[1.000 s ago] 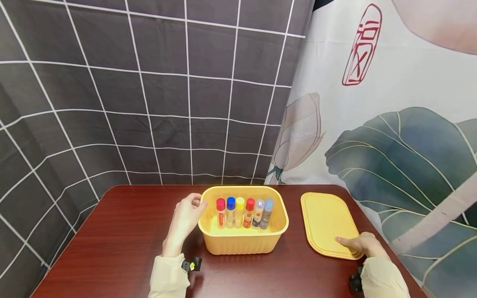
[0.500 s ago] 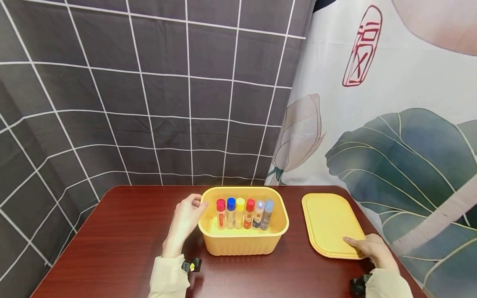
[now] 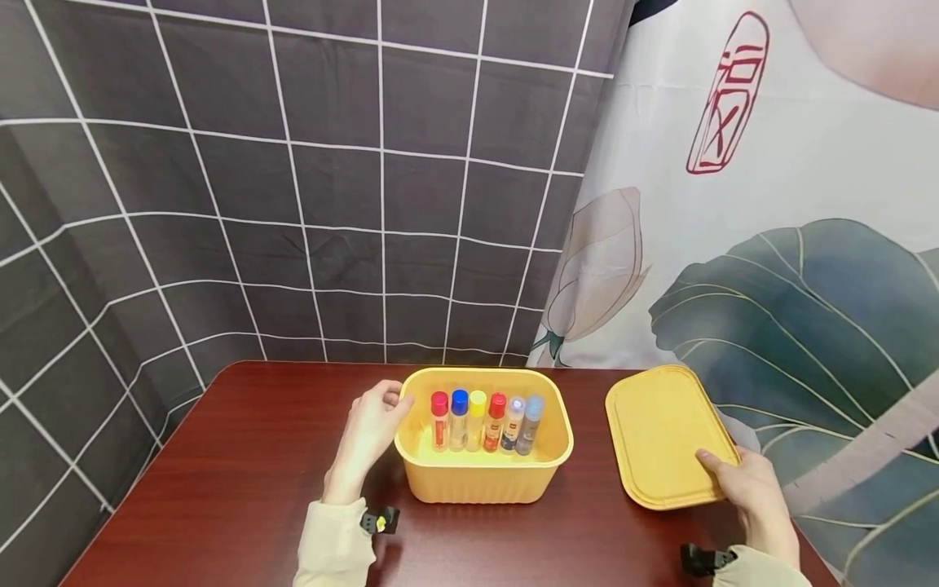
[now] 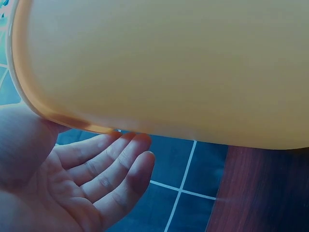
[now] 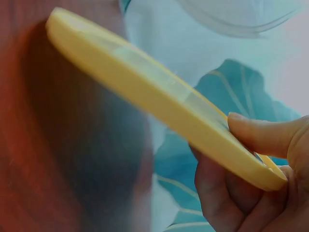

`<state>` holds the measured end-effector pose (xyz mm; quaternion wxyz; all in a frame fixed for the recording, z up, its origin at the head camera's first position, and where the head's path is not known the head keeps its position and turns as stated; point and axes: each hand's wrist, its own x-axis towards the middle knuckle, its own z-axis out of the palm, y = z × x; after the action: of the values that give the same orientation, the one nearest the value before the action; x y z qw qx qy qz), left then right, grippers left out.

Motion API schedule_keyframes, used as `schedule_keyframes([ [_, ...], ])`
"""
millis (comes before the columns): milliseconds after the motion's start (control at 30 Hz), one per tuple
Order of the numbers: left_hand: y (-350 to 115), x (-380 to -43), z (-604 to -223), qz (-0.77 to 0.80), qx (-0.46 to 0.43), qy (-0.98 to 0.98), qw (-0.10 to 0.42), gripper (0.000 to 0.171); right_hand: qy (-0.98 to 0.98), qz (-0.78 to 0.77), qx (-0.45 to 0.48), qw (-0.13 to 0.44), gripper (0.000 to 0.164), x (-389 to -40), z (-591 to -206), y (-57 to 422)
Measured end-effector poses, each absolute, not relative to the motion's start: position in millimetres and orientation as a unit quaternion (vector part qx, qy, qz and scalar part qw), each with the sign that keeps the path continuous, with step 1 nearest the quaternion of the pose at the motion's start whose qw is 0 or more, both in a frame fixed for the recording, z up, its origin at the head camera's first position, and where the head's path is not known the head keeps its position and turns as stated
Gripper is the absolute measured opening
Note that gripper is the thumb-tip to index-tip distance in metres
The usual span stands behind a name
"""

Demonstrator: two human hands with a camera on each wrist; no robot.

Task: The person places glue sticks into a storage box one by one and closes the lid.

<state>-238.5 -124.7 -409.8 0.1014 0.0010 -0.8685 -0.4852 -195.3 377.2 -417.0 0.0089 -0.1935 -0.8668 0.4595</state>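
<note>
A yellow plastic storage box stands on the table, with several small upright tubes in a row inside, their caps red, blue, yellow and pale. At its left end, my left hand holds the rim, thumb over the edge; in the left wrist view the fingers lie along the box wall. On the right, my right hand grips a flat yellow lid by its near right corner. The right wrist view shows the thumb on top, the other fingers beneath, and the lid tilted.
The dark red wooden table reaches back to a grey cloth with white grid lines. A white cloth with a lotus leaf print hangs along the right side. Bare tabletop lies between box and lid.
My right hand has slid to the lid's corner, taken hold of it and tilted it up off the table. The left hand has kept its place on the box rim.
</note>
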Motion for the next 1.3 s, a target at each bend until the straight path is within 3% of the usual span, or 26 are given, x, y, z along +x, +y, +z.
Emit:
schedule_keyframes([
  [567,-124.3,-238.6,-409.1,-0.486,0.003,-0.868,0.102,0.032,-0.921,0.312,-0.115,0.202,0.028,-183.7,-368.0,324.5],
  [867,-124.1,-239.3,-408.5,-0.483,0.000,-0.869,0.105,0.032,-0.908,0.314,-0.036,0.275,0.022,-192.6,-360.9,295.5],
  [1300,-125.8,-240.5,-411.7,-0.481,-0.004,-0.870,0.109,0.032,-0.876,0.314,0.067,0.360,0.026,-207.0,-361.1,270.0],
])
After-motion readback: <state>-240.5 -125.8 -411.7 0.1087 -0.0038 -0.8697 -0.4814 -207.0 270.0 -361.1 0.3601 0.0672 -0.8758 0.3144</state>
